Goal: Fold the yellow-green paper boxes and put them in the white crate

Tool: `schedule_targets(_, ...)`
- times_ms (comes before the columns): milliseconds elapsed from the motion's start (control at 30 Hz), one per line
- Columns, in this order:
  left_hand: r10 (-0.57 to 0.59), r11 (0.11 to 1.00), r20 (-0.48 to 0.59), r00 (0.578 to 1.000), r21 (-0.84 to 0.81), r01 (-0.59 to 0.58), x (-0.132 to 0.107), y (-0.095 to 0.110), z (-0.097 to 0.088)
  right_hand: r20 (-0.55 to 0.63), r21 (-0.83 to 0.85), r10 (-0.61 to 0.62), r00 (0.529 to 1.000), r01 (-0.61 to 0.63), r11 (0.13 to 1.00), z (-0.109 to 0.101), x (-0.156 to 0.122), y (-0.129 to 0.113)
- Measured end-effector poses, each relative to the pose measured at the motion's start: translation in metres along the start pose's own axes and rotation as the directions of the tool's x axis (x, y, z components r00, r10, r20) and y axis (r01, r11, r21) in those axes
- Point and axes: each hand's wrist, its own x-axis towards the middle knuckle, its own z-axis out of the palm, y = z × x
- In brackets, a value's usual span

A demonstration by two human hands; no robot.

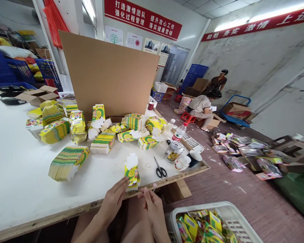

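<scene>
A small stack of flattened yellow-and-green cartons [132, 173] with white flaps lies at the table's near edge. My left hand [116, 193] rests beside it, fingers stretched out and the tips touching its left side. Just past the table edge, to the right of that stack, my right hand [151, 199] is closed, thumb and fingers drawn together. Whatever it may hold is too small to make out. Black-handled scissors [160, 170] and a thin rubber band [148, 165] lie right of the stack. Fanned bundles of similar cartons [68, 163] spread across the table.
A large cardboard sheet [111, 74] stands behind the bundles. A red-capped bottle [179, 133], glass jar [174, 151], white jar [182, 163] and dark mug [194, 158] line the right side. Below right, a white basket [233, 206] holds yellow-green packs. A person [200, 106] sits farther off.
</scene>
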Motion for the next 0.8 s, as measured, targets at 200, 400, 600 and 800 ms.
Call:
schedule_targets(200,0.214,0.939,-0.007,0.977,-0.273,-0.208,-0.016,0.029,-0.005,0.074,0.219,0.061,0.995,-0.076,0.973,-0.003,0.001,-0.014)
schedule_targets(400,-0.372,0.335,0.148,0.916,-0.899,0.281,0.0,0.051,-0.014,0.137,0.301,0.053,0.989,-0.093,0.949,-0.001,-0.012,-0.02)
schedule_targets(600,-0.179,-0.016,0.431,0.885,-0.9,0.435,0.008,0.059,-0.028,0.184,0.35,0.082,0.98,-0.143,0.926,0.01,-0.02,-0.014)
schedule_targets(800,-0.215,-0.003,0.391,0.895,-0.916,0.4,0.011,0.067,-0.036,0.204,0.32,0.076,0.976,-0.14,0.937,0.011,-0.025,-0.022)
